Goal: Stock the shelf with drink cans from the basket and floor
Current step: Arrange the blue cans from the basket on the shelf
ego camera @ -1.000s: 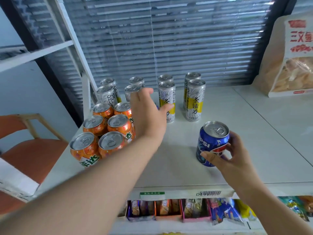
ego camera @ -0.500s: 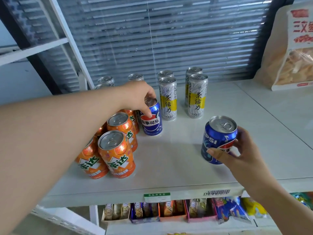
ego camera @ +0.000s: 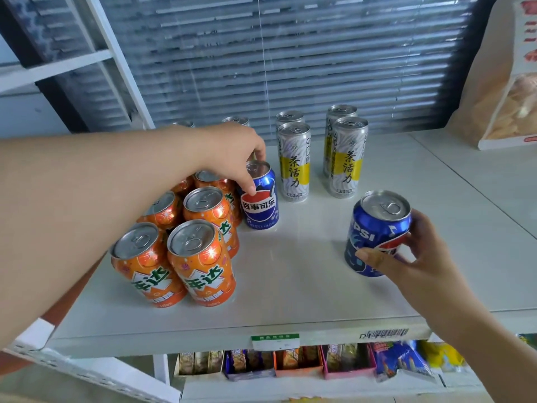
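Two blue Pepsi cans stand upright on the white shelf [ego camera: 305,286]. My left hand [ego camera: 232,154] reaches across from the left and grips the top rim of the far Pepsi can [ego camera: 261,203], which stands beside the orange cans. My right hand [ego camera: 415,257] wraps thumb and fingers round the near Pepsi can [ego camera: 374,228] at the right. Several orange soda cans [ego camera: 200,260] cluster at the shelf's left. Tall silver-and-yellow tea cans [ego camera: 347,158] stand in rows at the back; my left arm hides some cans behind it.
A large snack bag [ego camera: 505,91] leans at the back right on the neighbouring shelf board. Closed blinds [ego camera: 290,59] run behind the shelf. Below the shelf edge with its price tag [ego camera: 274,341], snack boxes [ego camera: 296,362] fill the lower shelf.
My left hand drew back from above the cans, uncovering the far Pepsi can, and now holds its top rim. My right hand kept hold of the near Pepsi can, which barely moved.
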{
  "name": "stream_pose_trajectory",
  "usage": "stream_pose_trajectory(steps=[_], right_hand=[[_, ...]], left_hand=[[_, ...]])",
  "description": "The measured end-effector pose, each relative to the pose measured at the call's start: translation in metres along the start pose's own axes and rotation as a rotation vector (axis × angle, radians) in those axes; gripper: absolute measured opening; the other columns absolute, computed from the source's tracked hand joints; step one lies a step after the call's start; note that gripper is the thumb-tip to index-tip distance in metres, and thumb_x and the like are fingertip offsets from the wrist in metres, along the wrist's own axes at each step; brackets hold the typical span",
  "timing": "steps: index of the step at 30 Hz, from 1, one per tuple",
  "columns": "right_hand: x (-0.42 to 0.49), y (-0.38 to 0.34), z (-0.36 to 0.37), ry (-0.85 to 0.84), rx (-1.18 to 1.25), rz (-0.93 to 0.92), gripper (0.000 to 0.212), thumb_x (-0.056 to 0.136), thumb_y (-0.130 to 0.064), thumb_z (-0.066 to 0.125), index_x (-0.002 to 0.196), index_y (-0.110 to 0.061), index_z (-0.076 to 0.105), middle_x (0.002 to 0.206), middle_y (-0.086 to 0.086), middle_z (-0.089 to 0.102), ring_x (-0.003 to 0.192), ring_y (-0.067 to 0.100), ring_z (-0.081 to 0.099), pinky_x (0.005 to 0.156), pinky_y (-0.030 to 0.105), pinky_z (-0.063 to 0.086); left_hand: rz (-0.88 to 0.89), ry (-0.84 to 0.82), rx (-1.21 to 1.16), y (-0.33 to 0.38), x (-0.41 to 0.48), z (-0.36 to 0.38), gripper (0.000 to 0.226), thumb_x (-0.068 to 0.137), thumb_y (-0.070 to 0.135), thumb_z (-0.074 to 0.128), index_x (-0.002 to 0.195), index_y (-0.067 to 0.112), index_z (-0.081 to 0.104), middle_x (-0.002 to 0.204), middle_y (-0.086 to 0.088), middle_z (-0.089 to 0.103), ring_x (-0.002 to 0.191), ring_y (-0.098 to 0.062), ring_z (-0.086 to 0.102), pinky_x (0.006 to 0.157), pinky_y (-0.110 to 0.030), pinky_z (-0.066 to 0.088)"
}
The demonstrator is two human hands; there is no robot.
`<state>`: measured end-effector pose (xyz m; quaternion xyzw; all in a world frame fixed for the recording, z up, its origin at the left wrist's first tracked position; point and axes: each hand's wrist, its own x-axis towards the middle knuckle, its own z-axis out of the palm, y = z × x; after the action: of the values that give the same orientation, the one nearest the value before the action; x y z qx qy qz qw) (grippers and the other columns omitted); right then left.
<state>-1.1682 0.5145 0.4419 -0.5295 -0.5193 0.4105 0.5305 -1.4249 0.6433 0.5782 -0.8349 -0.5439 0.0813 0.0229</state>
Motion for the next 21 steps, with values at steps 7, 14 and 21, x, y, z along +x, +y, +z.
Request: stream_pose_trajectory(steps=[7, 14, 21], right_hand=[[0.032, -0.004, 0.038, -0.075, -0.066, -0.011, 0.072, 0.068, -0.010, 0.084, 0.123, -0.032, 0.044, 0.111, -0.019, 0.058, 0.094, -0.007, 0.057, 0.070, 0.012, 0.048], [0.035, -0.005, 0.047, -0.135, -0.257, -0.008, 0.096, 0.064, -0.017, 0.088, 0.142, -0.027, 0.031, 0.131, -0.011, 0.046, 0.113, 0.010, 0.051, 0.080, 0.018, 0.051], [0.044, 0.009, 0.053, -0.044, -0.294, -0.035, 0.070, 0.069, -0.006, 0.083, 0.129, -0.022, 0.050, 0.106, -0.014, 0.062, 0.095, 0.001, 0.058, 0.083, 0.027, 0.048]], left_hand=[[-0.012, -0.010, 0.012, 0.000, 0.002, 0.000, 0.062, 0.064, 0.038, 0.084, 0.119, 0.023, 0.059, 0.105, 0.005, 0.061, 0.085, -0.015, 0.053, 0.068, -0.026, 0.039], [-0.009, 0.017, -0.003, 0.001, 0.000, 0.004, 0.063, 0.064, 0.036, 0.085, 0.120, 0.021, 0.059, 0.096, 0.006, 0.056, 0.082, -0.015, 0.051, 0.069, -0.026, 0.038], [0.011, 0.036, -0.020, -0.001, 0.000, 0.005, 0.062, 0.066, 0.035, 0.084, 0.121, 0.020, 0.059, 0.080, 0.014, 0.044, 0.082, -0.015, 0.049, 0.066, -0.026, 0.036]])
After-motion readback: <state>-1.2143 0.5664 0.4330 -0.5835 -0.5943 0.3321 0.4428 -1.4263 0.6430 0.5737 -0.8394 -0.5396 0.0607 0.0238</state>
